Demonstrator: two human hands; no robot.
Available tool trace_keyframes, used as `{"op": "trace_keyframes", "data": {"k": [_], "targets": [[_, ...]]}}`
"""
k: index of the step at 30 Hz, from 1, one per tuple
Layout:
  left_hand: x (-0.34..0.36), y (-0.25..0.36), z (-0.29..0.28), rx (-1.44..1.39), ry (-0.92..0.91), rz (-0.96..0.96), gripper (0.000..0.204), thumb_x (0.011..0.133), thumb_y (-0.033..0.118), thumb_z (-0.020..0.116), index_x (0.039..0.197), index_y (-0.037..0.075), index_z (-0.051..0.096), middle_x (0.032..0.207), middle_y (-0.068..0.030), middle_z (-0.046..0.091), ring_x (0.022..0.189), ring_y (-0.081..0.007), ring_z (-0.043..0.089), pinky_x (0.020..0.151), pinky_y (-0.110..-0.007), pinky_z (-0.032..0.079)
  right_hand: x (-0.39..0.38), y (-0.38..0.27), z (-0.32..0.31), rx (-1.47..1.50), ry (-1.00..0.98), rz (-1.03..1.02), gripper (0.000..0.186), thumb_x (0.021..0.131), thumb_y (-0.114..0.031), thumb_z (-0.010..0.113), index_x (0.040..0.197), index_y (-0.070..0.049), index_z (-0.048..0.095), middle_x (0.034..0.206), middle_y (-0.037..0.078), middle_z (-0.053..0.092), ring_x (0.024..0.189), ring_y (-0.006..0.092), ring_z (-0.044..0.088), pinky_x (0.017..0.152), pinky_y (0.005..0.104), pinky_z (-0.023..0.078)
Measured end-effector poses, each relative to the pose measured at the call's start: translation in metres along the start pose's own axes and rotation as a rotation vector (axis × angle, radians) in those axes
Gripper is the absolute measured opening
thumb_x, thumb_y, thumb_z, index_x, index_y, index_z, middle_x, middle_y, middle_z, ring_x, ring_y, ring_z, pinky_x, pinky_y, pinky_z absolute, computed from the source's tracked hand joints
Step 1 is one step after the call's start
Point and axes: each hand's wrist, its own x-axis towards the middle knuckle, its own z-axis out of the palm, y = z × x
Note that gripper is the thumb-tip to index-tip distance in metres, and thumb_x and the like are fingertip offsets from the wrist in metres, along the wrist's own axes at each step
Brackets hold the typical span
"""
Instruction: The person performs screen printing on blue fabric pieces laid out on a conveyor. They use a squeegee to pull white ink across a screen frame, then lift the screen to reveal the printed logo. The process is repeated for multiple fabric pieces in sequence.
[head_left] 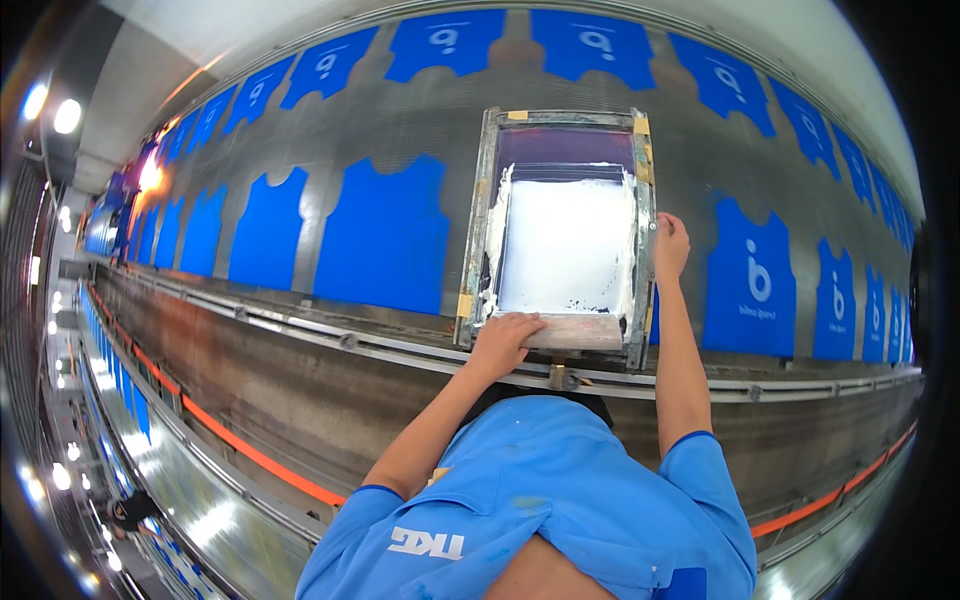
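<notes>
A screen printing frame (645, 170) lies flat over the row of blue fabric pieces nearest me. White ink (570, 240) covers most of its mesh and is smeared along the sides. A squeegee (578, 331) rests across the frame's near end. My left hand (505, 343) is closed over the squeegee's left end, its fingers partly hidden. At the frame's right side my right hand (672, 245) is closed, fingers curled at the rim. A blue strip of fabric shows at the frame's right edge, the rest hidden beneath.
Plain blue fabric pieces (385, 240) lie left of the frame on the long grey table (470, 80); pieces with a white print (750, 285) lie right. Another printed row lines the far side. A metal rail (400, 352) runs along the near edge. A person (130, 510) stands far left.
</notes>
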Motion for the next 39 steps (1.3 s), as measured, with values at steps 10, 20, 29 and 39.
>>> {"op": "trace_keyframes", "data": {"k": [10, 20, 29, 39], "targets": [[-0.107, -0.193, -0.111, 0.141, 0.013, -0.180, 0.050, 0.064, -0.001, 0.077, 0.112, 0.013, 0.073, 0.117, -0.0071, 0.071, 0.111, -0.0300, 0.065, 0.096, -0.044, 0.051, -0.149, -0.098, 0.187, 0.276, -0.136, -0.119, 0.025, 0.104, -0.028, 0.055, 0.105, -0.008, 0.071, 0.095, 0.020, 0.071, 0.085, 0.0360, 0.069, 0.074, 0.0452, 0.051], [-0.157, -0.188, -0.127, 0.195, -0.038, -0.204, 0.063, 0.064, -0.003, 0.070, 0.125, 0.014, 0.070, 0.125, -0.0064, 0.069, 0.114, -0.0291, 0.063, 0.091, -0.044, 0.048, -0.197, -0.118, 0.208, 0.244, -0.253, 0.036, 0.025, 0.104, -0.030, 0.058, 0.113, -0.009, 0.068, 0.061, 0.007, 0.052, 0.056, 0.0180, 0.049, 0.056, 0.0385, 0.041], [-0.008, -0.205, -0.151, 0.253, 0.060, -0.123, 0.041, 0.080, 0.007, 0.070, 0.120, 0.020, 0.073, 0.118, -0.0039, 0.072, 0.103, -0.0281, 0.067, 0.087, -0.044, 0.053, -0.163, -0.098, 0.105, -0.371, -0.381, -0.349, 0.030, 0.099, -0.033, 0.061, 0.121, -0.015, 0.071, 0.121, 0.017, 0.063, 0.112, 0.0372, 0.057, 0.090, 0.0482, 0.049], [0.133, -0.204, -0.215, 0.270, -0.184, -0.282, 0.033, 0.085, 0.026, 0.073, 0.118, 0.024, 0.075, 0.109, -0.0062, 0.075, 0.106, -0.0293, 0.068, 0.089, -0.043, 0.055, -0.069, -0.237, 0.119, -0.559, -0.635, -0.770, 0.038, 0.076, -0.035, 0.084, 0.112, -0.021, 0.079, 0.108, 0.001, 0.073, 0.110, 0.0236, 0.059, 0.096, 0.0461, 0.039]]}}
